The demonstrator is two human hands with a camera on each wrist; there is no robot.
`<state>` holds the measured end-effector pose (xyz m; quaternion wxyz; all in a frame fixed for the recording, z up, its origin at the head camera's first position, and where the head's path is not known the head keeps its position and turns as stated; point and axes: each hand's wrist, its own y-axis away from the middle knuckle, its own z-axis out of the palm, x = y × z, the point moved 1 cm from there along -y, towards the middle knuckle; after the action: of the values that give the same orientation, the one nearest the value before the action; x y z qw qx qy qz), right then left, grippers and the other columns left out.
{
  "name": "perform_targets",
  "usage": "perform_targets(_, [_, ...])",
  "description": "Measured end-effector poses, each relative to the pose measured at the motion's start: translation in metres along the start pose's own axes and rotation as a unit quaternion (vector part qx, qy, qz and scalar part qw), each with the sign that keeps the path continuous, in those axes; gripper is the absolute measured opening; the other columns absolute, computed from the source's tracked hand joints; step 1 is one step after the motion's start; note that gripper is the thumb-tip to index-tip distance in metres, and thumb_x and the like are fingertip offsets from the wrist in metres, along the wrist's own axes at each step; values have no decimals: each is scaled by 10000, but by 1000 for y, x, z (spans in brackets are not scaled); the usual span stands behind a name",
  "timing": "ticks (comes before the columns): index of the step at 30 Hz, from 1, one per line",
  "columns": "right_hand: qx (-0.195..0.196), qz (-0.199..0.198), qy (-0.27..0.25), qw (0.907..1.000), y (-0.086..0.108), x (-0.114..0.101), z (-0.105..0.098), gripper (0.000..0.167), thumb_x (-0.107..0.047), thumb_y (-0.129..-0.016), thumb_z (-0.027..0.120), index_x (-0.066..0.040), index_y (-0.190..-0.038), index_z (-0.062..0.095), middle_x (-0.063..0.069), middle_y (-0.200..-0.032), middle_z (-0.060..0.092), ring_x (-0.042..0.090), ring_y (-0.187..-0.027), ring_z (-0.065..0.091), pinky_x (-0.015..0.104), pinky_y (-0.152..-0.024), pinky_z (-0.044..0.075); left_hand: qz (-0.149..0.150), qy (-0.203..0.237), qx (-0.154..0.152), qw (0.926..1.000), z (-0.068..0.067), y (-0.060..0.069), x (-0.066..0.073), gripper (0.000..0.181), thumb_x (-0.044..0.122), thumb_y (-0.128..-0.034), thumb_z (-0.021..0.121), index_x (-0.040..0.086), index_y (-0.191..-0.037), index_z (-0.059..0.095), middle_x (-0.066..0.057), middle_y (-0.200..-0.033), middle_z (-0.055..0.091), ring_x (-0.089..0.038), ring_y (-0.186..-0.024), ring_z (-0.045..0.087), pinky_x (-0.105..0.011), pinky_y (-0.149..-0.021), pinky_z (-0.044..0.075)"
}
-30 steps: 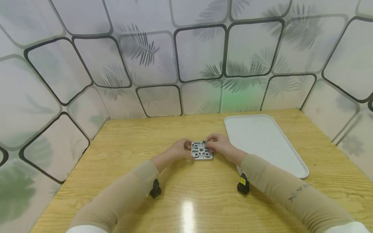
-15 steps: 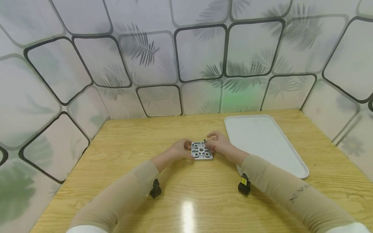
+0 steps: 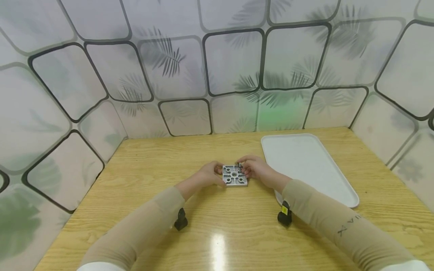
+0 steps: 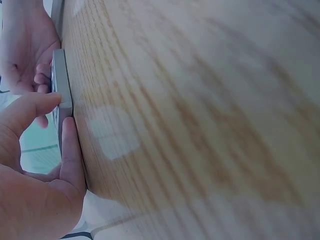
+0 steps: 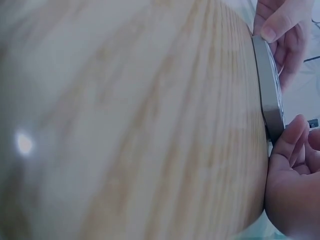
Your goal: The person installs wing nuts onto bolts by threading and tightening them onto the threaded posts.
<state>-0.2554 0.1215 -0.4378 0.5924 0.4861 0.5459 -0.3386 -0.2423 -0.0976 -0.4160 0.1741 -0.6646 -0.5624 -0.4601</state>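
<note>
A square silver metal plate (image 3: 234, 175) with ribs and several round holes lies flat on the wooden table. My left hand (image 3: 209, 174) grips its left side, thumb at the near corner; the left wrist view shows the fingers against the plate's edge (image 4: 64, 82). At the plate's far right corner, my right hand (image 3: 256, 170) pinches a small bolt (image 3: 239, 165) that stands over the hole there. The bolt's dark, cylinder-like end (image 5: 313, 123) sticks out beyond the fingertips in the right wrist view. Fingers hide its lower part, so how deep it sits I cannot tell.
A white rectangular tray (image 3: 305, 165) lies right of the plate, partly under the right forearm. Below each wrist hangs a small black device, one at the left (image 3: 181, 219) and one at the right (image 3: 285, 215). A patterned curtain (image 3: 234, 64) stands behind the table.
The right hand's fingers have lifted and resettled around the bolt, and its index finger now reaches farther left over it. The left hand and plate have stayed put.
</note>
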Motion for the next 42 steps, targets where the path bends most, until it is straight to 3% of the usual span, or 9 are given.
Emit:
perform_targets(10, [53,-135,346,9993,-2,5,-1,419,-7,-970,513,127,-1354,616,-28,-872,604,64,-780,544,177,-669,512,-26,-29,-7,10000,1,1,1,788,0,-779,881,8,-1486,534,-102,-1200,623,-203,-1052,556,-292,-943,490])
perform_targets(20, [174,-200,672,9974,-1,5,1,341,-25,-956,551,103,-1262,633,48,-1006,602,105,-812,544,189,-700,528,12,-56,8,10000,0,0,-1,788,-2,-777,879,4,-1485,533,-102,-1192,619,-210,-1052,550,-311,-955,486])
perform_targets(26, [398,-169,892,9951,-3,6,4,276,-36,-964,620,84,-1212,642,11,-901,624,103,-768,565,199,-691,539,-11,-9,3,10000,0,1,0,808,3,-774,885,4,-1497,525,-105,-1209,621,-215,-1074,555,-336,-1002,486])
perform_targets(30, [628,-102,1100,9919,-4,5,7,266,-57,-983,669,69,-1216,644,-12,-825,614,96,-743,567,197,-686,543,-23,-13,-2,10000,0,1,0,816,8,-775,888,10,-1503,520,-106,-1219,623,-218,-1081,560,-346,-1013,492])
perform_targets(37, [982,11,1412,9851,-5,2,10,250,-97,-980,718,34,-1185,661,-9,-847,628,89,-761,568,177,-674,533,-9,-55,8,10000,0,-1,-1,809,32,-782,894,23,-1502,526,-98,-1222,626,-220,-1094,562,-374,-1055,478])
perform_targets(42, [769,-45,1295,9886,-3,1,7,345,-122,-984,693,45,-1279,633,0,-887,617,100,-804,569,186,-691,531,31,-61,16,10000,0,-1,-1,813,21,-770,893,15,-1497,528,-104,-1226,630,-226,-1104,569,-395,-1084,478])
